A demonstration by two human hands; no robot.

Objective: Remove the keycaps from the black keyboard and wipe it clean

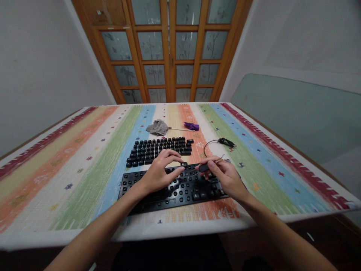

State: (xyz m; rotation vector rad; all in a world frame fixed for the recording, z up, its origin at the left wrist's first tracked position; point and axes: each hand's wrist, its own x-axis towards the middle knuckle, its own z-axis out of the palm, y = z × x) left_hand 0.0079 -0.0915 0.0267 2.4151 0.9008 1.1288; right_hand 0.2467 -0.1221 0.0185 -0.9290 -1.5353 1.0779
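1. Head view, near edge: a striped tablecloth (90,184) covers the table, with a pale border along the near side.
2. Keyboard (180,190): lies flat just inside that edge, beneath both hands. Most positions show bare mounts; a group at the right end, partly under the right hand, appears to have its caps fitted.
3. Right hand (222,175): fingers closed around the dark handle of a small wire tool (203,168). The thin wires point left, over the keyboard.
4. Left hand (165,169): thumb and index finger curved toward each other, with a single keycap (184,164) at their tips. Whether it is gripped or merely touched cannot be determined.
5. Step in hand (judgement): keycap removal, with this cap apparently just off or being freed. A next move would call for a light pinch on the cap, the wires kept clear of the fingertips, and the keyboard held steady.
6. Loose keycaps (162,146): set out in rows just beyond the keyboard.
7. Coiled cable (226,142): beyond the right hand, to the right of the rows.
8. Grey cloth (158,127) and purple item (191,126): farther back, with a thin rod (182,130) between them.
9. Room: wood-framed glass doors (169,52) behind the table, plain walls (36,67) either side, and a pale green panel (293,109) at right.
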